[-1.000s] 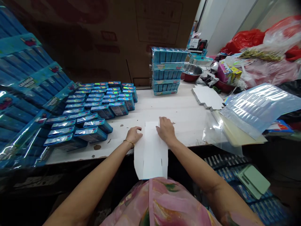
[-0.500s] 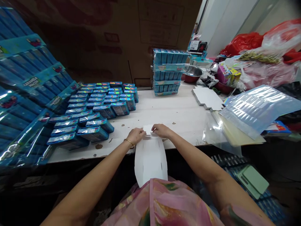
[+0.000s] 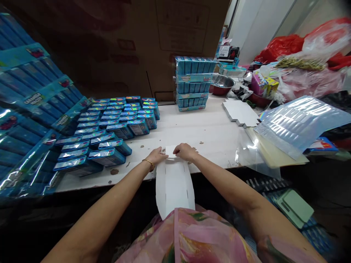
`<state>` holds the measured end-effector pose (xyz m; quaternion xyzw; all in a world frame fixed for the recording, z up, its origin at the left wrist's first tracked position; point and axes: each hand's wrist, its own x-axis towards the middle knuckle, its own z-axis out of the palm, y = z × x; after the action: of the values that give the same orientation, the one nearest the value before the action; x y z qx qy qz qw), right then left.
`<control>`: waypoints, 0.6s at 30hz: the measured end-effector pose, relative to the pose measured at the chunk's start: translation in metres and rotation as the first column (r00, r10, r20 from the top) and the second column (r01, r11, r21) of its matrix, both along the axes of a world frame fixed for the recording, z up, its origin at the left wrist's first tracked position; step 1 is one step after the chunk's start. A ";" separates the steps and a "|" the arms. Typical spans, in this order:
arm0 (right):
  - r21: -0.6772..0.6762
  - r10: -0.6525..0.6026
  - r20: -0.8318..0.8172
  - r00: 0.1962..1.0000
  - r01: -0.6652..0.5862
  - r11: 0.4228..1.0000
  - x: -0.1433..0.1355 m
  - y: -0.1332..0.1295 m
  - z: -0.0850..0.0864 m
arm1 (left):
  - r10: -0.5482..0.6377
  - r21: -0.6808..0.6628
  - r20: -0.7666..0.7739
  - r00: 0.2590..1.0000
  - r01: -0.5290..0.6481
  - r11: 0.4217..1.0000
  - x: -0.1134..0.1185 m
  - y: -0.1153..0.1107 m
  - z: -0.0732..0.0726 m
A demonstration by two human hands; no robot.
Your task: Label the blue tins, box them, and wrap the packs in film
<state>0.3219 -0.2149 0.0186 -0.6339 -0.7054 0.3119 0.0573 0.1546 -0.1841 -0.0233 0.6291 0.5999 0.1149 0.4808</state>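
A white cardboard blank (image 3: 176, 184) with slits stretches from the table edge toward my body, its side panels bent. My left hand (image 3: 158, 156), with a bracelet at the wrist, pinches the far left corner of the blank. On the far right corner, my right hand (image 3: 184, 151) has its fingers curled on the cardboard. Between the two hands the small end flap lies over the table top. To the left stand rows of small blue boxes (image 3: 106, 157) with shiny tops.
Wrapped blue display packs (image 3: 35, 98) are piled at far left, and another stack of packs (image 3: 192, 84) stands at the back. Flat white blanks (image 3: 240, 112), plastic sheets (image 3: 304, 122) and a metal bowl (image 3: 222, 83) lie to the right. A pale green scale (image 3: 294, 208) sits below.
My left hand has shifted slightly left and its fingers have spread a little on the corner. My right hand stays at its corner. The view has moved slightly.
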 end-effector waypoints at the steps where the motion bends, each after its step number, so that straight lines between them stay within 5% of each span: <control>1: -0.004 0.017 -0.026 1.000 -0.017 1.000 0.001 0.000 -0.001 | 0.006 -0.026 0.028 1.000 -0.006 1.000 0.001 0.000 0.000; 5: -0.010 -0.141 -0.068 0.988 0.141 0.990 0.004 -0.001 -0.007 | 0.018 -0.019 0.122 0.992 -0.015 1.000 0.002 -0.002 0.001; 8: 0.062 -0.287 -0.010 0.958 0.287 0.956 0.002 -0.001 -0.011 | 0.001 0.073 0.054 0.999 -0.005 0.997 0.001 -0.003 0.004; 14: -0.047 -0.242 -0.046 0.969 0.240 0.970 0.003 -0.007 -0.011 | -0.091 0.197 -0.131 0.987 0.116 0.973 -0.002 -0.006 0.009; 18: -0.151 -0.330 -0.168 0.929 0.307 0.940 0.012 -0.013 -0.010 | -0.067 0.209 -0.122 0.990 0.091 0.974 0.000 -0.009 0.009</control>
<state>0.3341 -0.2275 0.0084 -0.7095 -0.5640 0.4002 0.1356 0.1549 -0.1929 -0.0147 0.7060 0.5850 0.1235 0.3796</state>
